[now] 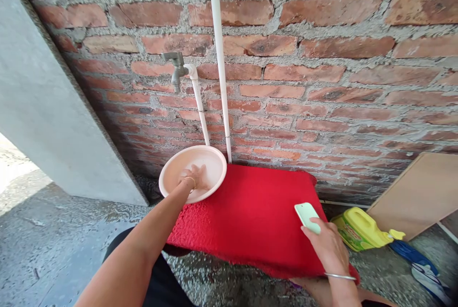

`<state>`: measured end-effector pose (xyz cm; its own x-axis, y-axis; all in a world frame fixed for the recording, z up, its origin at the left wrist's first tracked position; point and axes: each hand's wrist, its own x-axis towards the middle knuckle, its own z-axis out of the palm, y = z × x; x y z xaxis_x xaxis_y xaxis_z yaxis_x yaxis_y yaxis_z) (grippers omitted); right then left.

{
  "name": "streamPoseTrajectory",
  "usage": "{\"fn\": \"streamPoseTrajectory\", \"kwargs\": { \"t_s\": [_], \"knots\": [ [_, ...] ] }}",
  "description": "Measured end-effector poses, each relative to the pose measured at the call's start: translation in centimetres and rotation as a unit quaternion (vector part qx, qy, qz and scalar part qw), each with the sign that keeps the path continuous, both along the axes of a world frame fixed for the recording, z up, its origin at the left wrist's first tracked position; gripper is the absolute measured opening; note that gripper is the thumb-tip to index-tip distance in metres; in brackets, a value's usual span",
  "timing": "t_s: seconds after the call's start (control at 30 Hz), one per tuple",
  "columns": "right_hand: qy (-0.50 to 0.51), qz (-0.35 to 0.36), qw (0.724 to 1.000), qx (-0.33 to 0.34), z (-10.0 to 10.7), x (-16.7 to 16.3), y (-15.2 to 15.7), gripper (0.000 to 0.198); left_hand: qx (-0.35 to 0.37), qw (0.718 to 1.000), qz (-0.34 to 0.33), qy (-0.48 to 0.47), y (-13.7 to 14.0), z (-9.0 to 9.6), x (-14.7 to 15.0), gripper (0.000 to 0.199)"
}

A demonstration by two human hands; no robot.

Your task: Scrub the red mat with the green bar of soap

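Mint-green handheld block (306, 214) with rounded corners rests over the right part of a red cloth (257, 211); its underside is hidden. The right hand (329, 245) is partly closed around its near end, thumb on top, with 1 silver bangle at the wrist. The left hand (195, 178) reaches into water in a pale peach plastic basin (163, 176), its fingers spread wide and nothing visible in its hold; 1 thin gold-colored bracelet circles that wrist. The basin stands at the cloth's back left corner, below a grey faucet (177, 71). Behind are 2 white pipes (219, 54) against a brick wall (286, 102). Just right of the cloth, a yellow plastic jug (368, 226) lies on its side; its green label (352, 238) carries lettering too small to read. No other writing is legible.
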<state>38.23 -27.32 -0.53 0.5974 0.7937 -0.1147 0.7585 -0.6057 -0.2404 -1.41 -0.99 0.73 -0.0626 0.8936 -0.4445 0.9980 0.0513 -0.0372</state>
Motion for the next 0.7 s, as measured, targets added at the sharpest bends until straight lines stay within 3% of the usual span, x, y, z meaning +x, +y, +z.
{"fn": "streamPoseTrajectory", "kwargs": {
  "t_s": [0.17, 0.27, 0.37, 0.47, 0.6, 0.7],
  "knots": [
    [0.005, -0.120, 0.992, -0.028, 1.5, 3.3, -1.4, 0.058, 0.005, 1.000, -0.006, 0.000, 0.4, -0.7, -0.1, 0.118],
    [-0.015, -0.106, 0.994, 0.013, 1.4, 2.2, -0.8, 0.059, 0.005, 1.000, 0.007, -0.008, 0.6, -0.8, 0.1, 0.117],
    [-0.002, 0.014, 0.995, 0.097, 0.5, -2.6, 1.3, 0.048, 0.003, 1.000, 0.020, -0.013, 0.7, -0.7, 0.2, 0.119],
    [0.038, 0.185, 0.971, 0.150, -0.4, -10.1, 3.6, 0.031, -0.005, 1.000, 0.016, -0.010, 0.6, -0.7, 0.2, 0.122],
    [0.068, 0.340, 0.928, 0.134, -0.7, -18.9, 5.5, 0.021, -0.008, 1.000, 0.007, -0.006, 0.5, -0.7, 0.1, 0.123],
    [0.067, 0.377, 0.918, 0.101, -0.7, -21.4, 6.3, 0.018, 0.001, 1.000, 0.006, -0.006, 0.3, -0.6, 0.2, 0.123]
  ]
}}
